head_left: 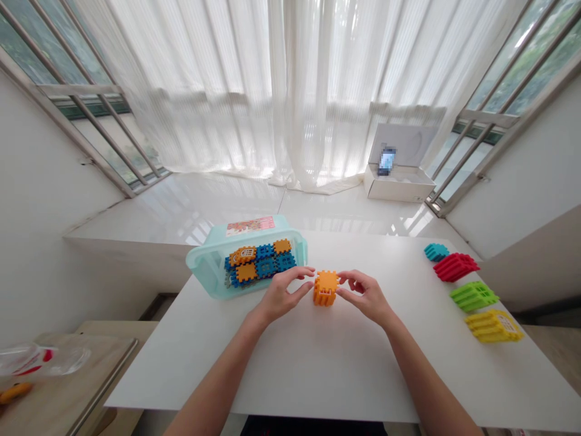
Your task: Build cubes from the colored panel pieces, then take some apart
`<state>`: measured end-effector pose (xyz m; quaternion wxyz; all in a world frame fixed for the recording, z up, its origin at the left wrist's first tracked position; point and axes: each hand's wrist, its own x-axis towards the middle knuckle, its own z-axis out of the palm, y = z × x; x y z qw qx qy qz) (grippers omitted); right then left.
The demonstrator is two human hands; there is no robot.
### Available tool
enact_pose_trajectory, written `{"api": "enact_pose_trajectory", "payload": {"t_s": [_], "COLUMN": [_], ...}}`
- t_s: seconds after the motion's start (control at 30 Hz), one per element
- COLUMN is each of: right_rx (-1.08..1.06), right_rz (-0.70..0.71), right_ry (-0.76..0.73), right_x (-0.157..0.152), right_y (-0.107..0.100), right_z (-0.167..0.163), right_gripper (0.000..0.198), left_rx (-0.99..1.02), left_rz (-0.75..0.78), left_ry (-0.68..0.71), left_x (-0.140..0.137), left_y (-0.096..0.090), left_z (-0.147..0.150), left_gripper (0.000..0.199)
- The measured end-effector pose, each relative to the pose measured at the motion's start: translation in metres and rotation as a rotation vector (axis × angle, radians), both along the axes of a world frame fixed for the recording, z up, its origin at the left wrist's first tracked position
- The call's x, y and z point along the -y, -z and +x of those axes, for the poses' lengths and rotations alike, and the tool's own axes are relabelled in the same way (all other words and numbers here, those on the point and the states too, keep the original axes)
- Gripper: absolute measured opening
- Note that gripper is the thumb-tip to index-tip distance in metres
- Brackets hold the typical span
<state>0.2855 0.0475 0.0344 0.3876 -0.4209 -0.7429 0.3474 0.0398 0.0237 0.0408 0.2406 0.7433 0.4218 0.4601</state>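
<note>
A stack of orange interlocking building tiles (326, 282) stands on the white table in front of me. To its left is my left hand (285, 295), thumb and fingers apart, with the fingertips just beside the stack's edge. My right hand (365, 297) is on the other side, its fingers curled and its index finger and thumb at the stack's right edge. Behind my left hand, a pale green plastic bin (206, 280) holds several blue and orange tiles (266, 266).
Along the table's right side lie stacks of tiles: teal (436, 252), red (456, 267), green (474, 296) and yellow (492, 326). A white box (399, 189) with a phone (387, 161) stands on the ledge behind. A clear bottle (59, 360) lies at lower left.
</note>
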Motion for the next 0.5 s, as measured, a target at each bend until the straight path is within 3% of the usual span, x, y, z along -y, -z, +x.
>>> {"api": "enact_pose_trajectory", "payload": {"t_s": [0.1,0.5], "right_rx": [0.02,0.071], "right_rz": [-0.011,-0.025], "right_ry": [-0.017,-0.055], "right_x": [-0.0003,0.0], "right_y": [0.0013,0.0024], "right_z": [-0.0003,-0.0001], "right_gripper": [0.027,0.025], "left_rx": [-0.015,-0.025], "left_rz": [-0.032,-0.034], "left_ry": [0.053,0.11], "left_x": [-0.0008,-0.0032], "left_y": [-0.002,0.0041], "left_z": [-0.0029,-0.0014], "left_gripper": [0.022,0.012]}}
